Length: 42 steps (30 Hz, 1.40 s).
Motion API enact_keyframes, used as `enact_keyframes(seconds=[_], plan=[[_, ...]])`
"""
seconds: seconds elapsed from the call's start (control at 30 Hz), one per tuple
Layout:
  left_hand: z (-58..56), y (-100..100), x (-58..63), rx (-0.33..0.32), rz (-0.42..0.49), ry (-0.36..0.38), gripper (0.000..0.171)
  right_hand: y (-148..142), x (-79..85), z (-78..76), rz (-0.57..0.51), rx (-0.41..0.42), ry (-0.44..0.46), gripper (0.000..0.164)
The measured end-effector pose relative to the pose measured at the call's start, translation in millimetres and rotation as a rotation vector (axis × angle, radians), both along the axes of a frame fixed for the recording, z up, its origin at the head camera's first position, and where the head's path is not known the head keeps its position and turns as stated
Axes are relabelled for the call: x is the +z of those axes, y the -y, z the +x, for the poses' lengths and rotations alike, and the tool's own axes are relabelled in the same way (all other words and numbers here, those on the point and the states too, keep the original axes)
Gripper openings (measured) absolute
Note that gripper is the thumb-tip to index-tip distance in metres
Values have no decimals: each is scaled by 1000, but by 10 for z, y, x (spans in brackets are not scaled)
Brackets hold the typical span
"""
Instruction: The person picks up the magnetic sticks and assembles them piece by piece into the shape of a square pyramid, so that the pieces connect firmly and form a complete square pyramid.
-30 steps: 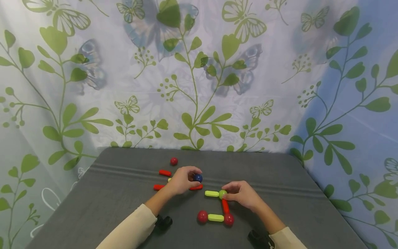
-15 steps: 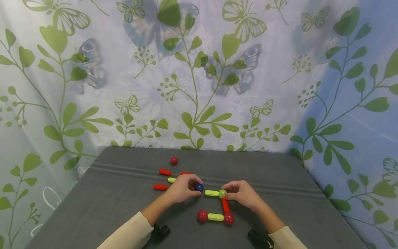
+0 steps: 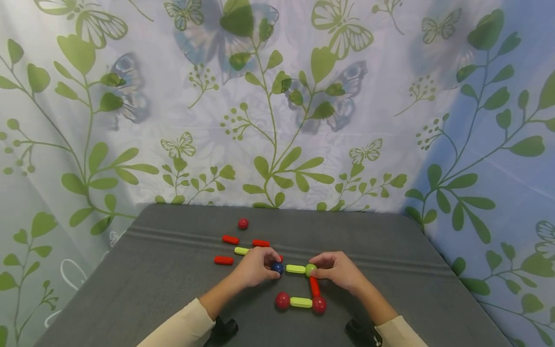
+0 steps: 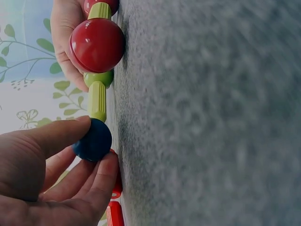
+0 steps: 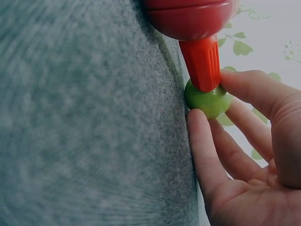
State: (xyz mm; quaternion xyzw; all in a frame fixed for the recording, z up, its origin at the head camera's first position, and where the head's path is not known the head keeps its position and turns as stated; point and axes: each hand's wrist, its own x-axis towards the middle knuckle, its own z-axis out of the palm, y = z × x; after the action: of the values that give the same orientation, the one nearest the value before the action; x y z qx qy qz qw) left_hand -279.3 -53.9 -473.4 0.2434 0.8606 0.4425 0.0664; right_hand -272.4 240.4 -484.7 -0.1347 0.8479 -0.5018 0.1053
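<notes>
Tho part-behind L grip, yel rod nr red rods

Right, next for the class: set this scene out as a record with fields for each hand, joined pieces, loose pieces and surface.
Left hand: pinches the blue ball near the first lime rod; contact unclear
Right hand: pinches the green ball
Joined pieces, in order: first lime rod, green ball, red rod, corner red ball, second lime rod, end red ball
Loose pieces: other red rods, third lime rod (partly hidden), far red ball
Surface: grey table
</notes>
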Motion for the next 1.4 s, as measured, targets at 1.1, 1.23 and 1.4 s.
enact_keyframes(seconds=[1.1,1.23,1.4], plan=[[46,245,86,35,-87,-52,26,4,32,32,-22,1,16,34],[55,431,125,27,-102,-112,24,6,44,34,-6,1,13,34],[53,631,137,21,-150,-150,24,0,53,36,12,10,1,32]])
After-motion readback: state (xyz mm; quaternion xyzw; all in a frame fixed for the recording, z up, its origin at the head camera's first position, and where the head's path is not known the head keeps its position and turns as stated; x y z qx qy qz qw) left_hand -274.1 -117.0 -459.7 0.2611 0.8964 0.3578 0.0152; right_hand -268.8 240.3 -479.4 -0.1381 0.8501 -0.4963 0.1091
